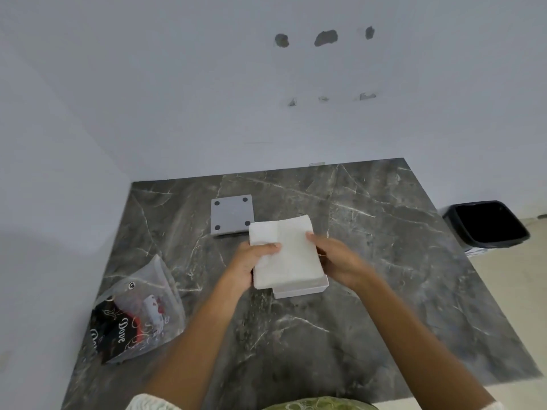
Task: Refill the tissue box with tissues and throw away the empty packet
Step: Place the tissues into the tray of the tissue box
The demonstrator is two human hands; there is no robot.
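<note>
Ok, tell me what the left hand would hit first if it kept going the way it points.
The left hand points up and away; past the tissue stack it grips, the grey square plate lies first, though depth is unclear.

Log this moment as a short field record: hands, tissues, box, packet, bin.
left hand: grips the tissue stack's left edge
right hand: holds the stack's right side
tissue stack: white, over the open box, not fully seated
tissue box: white, on the marble table
grey panel: flat behind the box, four dark pads up
packet: plastic, empty, lying at table's left
bin: black, on floor, right
</note>
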